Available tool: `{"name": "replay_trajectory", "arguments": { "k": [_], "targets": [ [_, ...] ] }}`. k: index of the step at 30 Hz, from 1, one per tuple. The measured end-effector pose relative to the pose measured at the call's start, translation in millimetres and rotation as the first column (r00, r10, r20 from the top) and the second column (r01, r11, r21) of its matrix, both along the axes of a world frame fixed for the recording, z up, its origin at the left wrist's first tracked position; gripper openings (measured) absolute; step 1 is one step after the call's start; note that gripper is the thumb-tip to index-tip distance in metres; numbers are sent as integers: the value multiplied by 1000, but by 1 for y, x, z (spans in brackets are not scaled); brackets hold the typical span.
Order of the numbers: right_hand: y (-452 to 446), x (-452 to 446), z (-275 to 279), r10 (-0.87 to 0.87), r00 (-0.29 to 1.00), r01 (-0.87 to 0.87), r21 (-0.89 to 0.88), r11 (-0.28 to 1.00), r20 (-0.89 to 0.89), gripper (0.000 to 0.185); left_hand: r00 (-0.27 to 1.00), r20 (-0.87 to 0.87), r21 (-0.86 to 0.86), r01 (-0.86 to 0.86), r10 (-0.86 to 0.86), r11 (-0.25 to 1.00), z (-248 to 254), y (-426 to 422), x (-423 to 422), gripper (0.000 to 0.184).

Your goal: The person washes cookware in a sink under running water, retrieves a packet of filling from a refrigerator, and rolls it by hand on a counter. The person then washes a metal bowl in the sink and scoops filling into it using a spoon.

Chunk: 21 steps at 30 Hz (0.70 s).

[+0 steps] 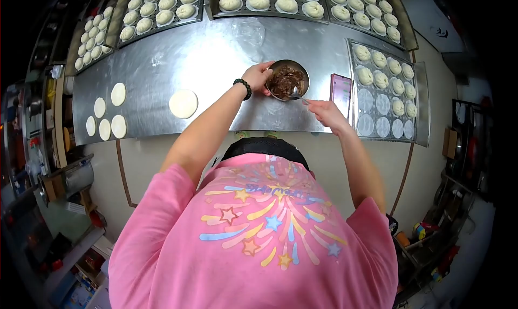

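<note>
My left hand (258, 78) grips the left rim of a round metal bowl (307, 75), thumb at the edge. Inside the bowl is a dark brown, chunky filling (286, 81). A metal spoon (297, 94) has its head in the filling, and its handle runs to my right hand (326, 114), whose fingers are closed around it. To the left of the bowl lies a flat white dough round (183, 104) on the steel table (216, 55). Several smaller dough rounds (118, 94) rest farther left.
Trays of pleated buns stand along the back, such as the middle tray (272, 11). At right is another tray (383, 93), with buns and bare paper liners (366, 124). A pink-screened phone (340, 96) lies between that tray and the bowl. Shelves flank both sides.
</note>
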State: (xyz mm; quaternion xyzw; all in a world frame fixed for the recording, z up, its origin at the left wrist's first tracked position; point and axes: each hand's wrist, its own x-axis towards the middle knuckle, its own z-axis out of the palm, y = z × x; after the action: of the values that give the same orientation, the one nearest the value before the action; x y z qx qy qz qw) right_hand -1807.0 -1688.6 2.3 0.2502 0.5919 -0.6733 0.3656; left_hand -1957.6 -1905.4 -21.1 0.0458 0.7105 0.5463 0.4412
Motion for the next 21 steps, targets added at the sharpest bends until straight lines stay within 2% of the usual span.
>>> {"name": "replay_trajectory", "arguments": {
  "k": [1, 2, 3, 5, 7, 9, 12, 14, 16, 17, 18, 19, 20, 21],
  "targets": [
    [-8, 0, 1, 222, 933, -73, 453, 889, -284, 36, 1000, -4, 12, -6, 6, 1000, 1, 0, 2, 44],
    [-15, 0, 1, 515, 755, 29, 805, 592, -405, 37, 1000, 7, 24, -19, 19, 1000, 1, 0, 3, 44],
    [-22, -1, 3, 511, 758, 30, 804, 594, -406, 37, 1000, 8, 22, -15, 14, 1000, 1, 0, 3, 44],
    [-36, -5, 7, 797, 543, 229, 960, 162, -264, 35, 997, 62, 44, -52, 49, 998, -3, 1, 2, 44],
    [-46, -5, 1, 822, 514, 205, 966, 160, -246, 36, 996, 57, 30, -73, 71, 997, -6, 2, 2, 43],
    [-56, -5, 2, 858, 498, 96, 991, 88, -125, 36, 994, 58, 16, -93, 92, 996, -8, 5, 4, 43],
    [-51, -7, 15, 860, 490, 18, 988, 155, -143, 37, 993, 35, 11, -116, 116, 993, -5, 7, 4, 42],
    [-42, -7, 17, 865, 475, -38, 979, 202, -160, 36, 993, 16, -51, -115, 116, 992, 1, 9, 6, 41],
    [-22, -7, 7, 769, 459, 28, 872, 488, -445, 34, 992, 29, -51, -117, 119, 992, 1, 10, 3, 41],
    [-12, -9, 6, 771, 452, 26, 870, 492, -449, 34, 992, 44, -48, -117, 119, 992, -1, 9, 1, 41],
    [-2, -13, 5, 584, 652, -111, 700, 705, -484, 32, 991, 39, -52, -128, 130, 990, -2, 9, 0, 41],
    [1, -18, 9, 382, 825, -176, 454, 873, -416, 30, 989, 65, -30, -131, 132, 991, -3, 9, -1, 41],
    [1, -20, 22, 277, 906, -168, 331, 929, -319, 31, 987, 90, -9, -133, 133, 991, -4, 8, -2, 41],
    [6, -21, 20, 282, 903, -174, 326, 929, -323, 31, 986, 86, -14, -140, 141, 990, -5, 7, -1, 41]
  ]
}}
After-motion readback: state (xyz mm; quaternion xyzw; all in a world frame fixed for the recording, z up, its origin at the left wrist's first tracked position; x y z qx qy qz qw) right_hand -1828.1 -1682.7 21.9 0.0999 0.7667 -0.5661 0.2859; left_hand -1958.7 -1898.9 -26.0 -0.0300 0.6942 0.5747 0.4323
